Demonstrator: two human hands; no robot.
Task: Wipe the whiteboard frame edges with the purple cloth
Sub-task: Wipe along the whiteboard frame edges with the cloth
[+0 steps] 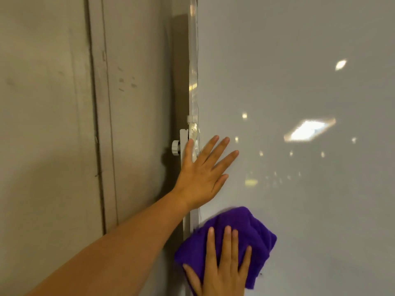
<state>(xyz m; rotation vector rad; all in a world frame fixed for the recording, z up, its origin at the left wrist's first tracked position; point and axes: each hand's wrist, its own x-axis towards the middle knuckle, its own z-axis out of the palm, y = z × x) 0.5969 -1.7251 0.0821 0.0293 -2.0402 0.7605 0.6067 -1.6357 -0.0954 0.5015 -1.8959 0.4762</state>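
**Cloth low on the left frame edge**

I have the purple cloth (233,229) bunched low against the whiteboard (299,60), its left side lapping the vertical frame edge (193,60). My right hand (222,268) presses it flat with straight fingers, I judge so it can slide along the rail. Above it, my left hand (203,176) lies spread across frame and board, probably steadying the panel. A white knob (175,147) sits just left.

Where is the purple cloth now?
In the head view, the purple cloth is low, under the right hand, pressed against the whiteboard's left frame edge, below the left hand.
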